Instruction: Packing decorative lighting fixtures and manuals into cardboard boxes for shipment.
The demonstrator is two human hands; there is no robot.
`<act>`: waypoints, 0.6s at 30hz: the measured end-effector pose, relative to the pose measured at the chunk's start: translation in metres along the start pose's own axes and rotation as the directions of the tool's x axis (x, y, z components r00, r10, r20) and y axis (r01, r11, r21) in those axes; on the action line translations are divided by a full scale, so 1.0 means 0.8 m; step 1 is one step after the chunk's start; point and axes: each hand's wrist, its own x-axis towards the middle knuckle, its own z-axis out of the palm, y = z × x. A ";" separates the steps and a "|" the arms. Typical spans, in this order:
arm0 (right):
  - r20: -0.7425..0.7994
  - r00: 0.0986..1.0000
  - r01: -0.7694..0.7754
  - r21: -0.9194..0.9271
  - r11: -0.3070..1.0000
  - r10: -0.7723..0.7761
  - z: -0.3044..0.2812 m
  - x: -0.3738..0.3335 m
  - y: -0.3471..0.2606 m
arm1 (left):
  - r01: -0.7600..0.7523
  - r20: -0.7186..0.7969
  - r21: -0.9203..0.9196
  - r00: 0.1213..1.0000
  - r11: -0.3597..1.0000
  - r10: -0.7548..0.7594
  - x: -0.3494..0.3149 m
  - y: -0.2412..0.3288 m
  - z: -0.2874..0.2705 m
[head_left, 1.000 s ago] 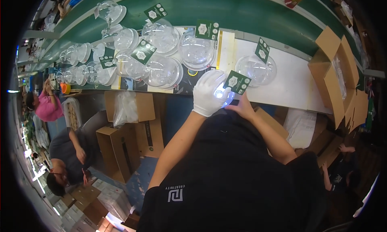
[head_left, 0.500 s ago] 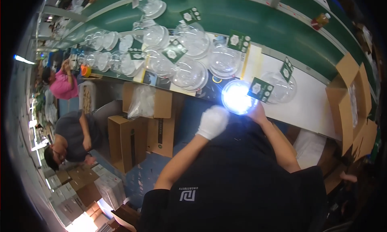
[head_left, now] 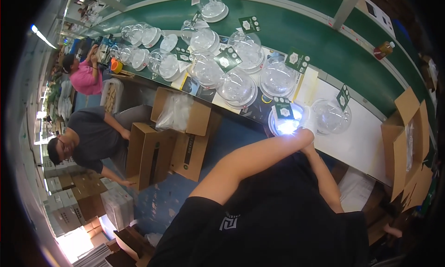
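A clear dome [head_left: 276,126] on a round base is held at the table's near edge, with a bright white glare across it. A green printed card [head_left: 282,109] lies over its upper side. My left forearm crosses to the right, and my white-gloved left hand [head_left: 308,119] is against the dome's right side; its fingers are hard to make out. My bare right hand [head_left: 308,148] supports the dome at its lower right edge, largely hidden behind my left wrist. Another clear dome [head_left: 330,116] with a green card [head_left: 343,98] stands just right of my hands.
Several clear domes [head_left: 236,87] with cards line the table to the left. Behind runs a green conveyor belt [head_left: 301,30], with a bottle [head_left: 384,50] farther right. An open carton [head_left: 403,142] stands at right. Left, a person in grey [head_left: 95,132] handles a carton [head_left: 150,153]; another wears pink [head_left: 86,79].
My gloved left hand has moved from the dome's left to its right side, its forearm now crossing over. The green card now lies over the dome. The person in grey has reached the carton.
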 end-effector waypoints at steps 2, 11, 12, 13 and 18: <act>0.049 0.992 0.118 -0.046 0.992 -0.115 0.006 -0.003 0.043 | -0.025 -0.064 0.125 0.997 0.992 0.033 0.010 0.006 0.010; -0.250 0.966 0.194 0.526 0.828 -0.067 -0.001 0.009 -0.060 | -0.046 -0.209 0.617 0.953 0.786 0.219 -0.033 0.059 0.083; -0.227 0.965 0.212 0.394 0.894 -0.129 -0.008 0.011 -0.067 | -0.237 -0.492 -0.112 0.857 0.965 0.154 -0.046 0.068 0.117; -0.212 0.965 0.210 0.266 0.941 -0.155 -0.011 0.012 -0.056 | -0.494 -0.503 -0.265 0.803 0.828 0.319 -0.067 0.030 0.088; -0.139 0.963 0.228 -0.025 0.973 -0.229 -0.027 0.008 -0.114 | -0.372 -0.761 -0.557 0.586 0.743 -0.277 -0.144 -0.085 0.016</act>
